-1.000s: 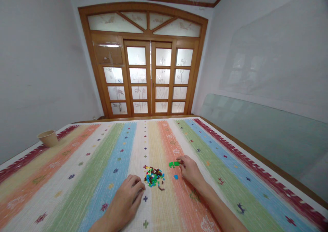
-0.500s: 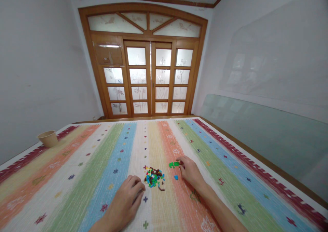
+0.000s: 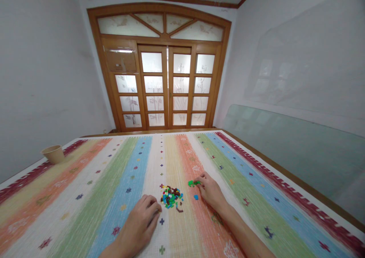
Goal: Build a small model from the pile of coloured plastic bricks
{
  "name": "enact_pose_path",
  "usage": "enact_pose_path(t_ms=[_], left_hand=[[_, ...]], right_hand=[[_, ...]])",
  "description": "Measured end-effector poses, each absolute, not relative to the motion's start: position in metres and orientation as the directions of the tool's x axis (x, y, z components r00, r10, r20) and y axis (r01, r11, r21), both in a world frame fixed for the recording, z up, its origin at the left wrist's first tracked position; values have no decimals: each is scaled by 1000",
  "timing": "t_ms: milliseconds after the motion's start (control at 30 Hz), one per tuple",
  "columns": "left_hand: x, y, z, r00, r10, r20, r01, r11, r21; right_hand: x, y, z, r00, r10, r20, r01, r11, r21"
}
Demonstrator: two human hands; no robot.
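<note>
Far left of the brick pile, a plain white wall (image 3: pixel 40 72) runs toward the back. Well apart from the pile on that side, a tan paper cup (image 3: pixel 53 154) stands tilted near the far corner of the desk, on the maroon border of a striped woven cloth (image 3: pixel 94 208). The cloth covers the desk in long bands of orange, green, blue, white and pale yellow, dotted with small stitched motifs.

Just left of the pile, the left hand (image 3: pixel 137 226) rests low on the cloth, its fingers (image 3: pixel 151 201) curled together. They may hold a small piece, but the view is too poor to be sure.

The brick pile (image 3: pixel 171 198), a loose heap of small multicoloured plastic bricks, lies on the white and pale yellow bands. Straight beyond it, across the cloth, stands a wooden double door (image 3: pixel 167 83) with frosted patterned panes under an arched fanlight.

Just right of the pile lie green bricks (image 3: pixel 193 183) and, nearer the camera, a lone blue brick (image 3: pixel 195 197). The right hand (image 3: pixel 210 191) is beside both, its fingers (image 3: pixel 202 182) pressed together on the green bricks.

Far right of the pile, the desk's wooden edge (image 3: pixel 296 185) runs beneath a large glass panel (image 3: pixel 293 151) leaning against the white wall (image 3: pixel 302 49).
</note>
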State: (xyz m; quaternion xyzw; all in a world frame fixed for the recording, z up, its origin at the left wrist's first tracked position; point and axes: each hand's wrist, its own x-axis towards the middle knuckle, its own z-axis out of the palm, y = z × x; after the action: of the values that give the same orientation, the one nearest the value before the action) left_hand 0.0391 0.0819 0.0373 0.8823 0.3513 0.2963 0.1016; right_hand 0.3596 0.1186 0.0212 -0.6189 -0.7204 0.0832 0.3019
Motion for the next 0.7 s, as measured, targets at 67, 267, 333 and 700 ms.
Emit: enact_pose_path(t_ms=[67,267,333,700], left_hand=[[39,82,38,581,683,442,563,-730,388],[39,81,39,579,683,445,566,-730,384],[39,81,39,575,684,449,565,-729,386],[40,81,40,572,670,473,556,-741,377]], right_hand=[[360,119,21,-46,942,333,842,216,-494],[361,120,21,-38,943,331,845,207,-494],[361,120,21,-35,943,331,844,205,-495],[359,118,21,-46,943,331,844,214,-492]])
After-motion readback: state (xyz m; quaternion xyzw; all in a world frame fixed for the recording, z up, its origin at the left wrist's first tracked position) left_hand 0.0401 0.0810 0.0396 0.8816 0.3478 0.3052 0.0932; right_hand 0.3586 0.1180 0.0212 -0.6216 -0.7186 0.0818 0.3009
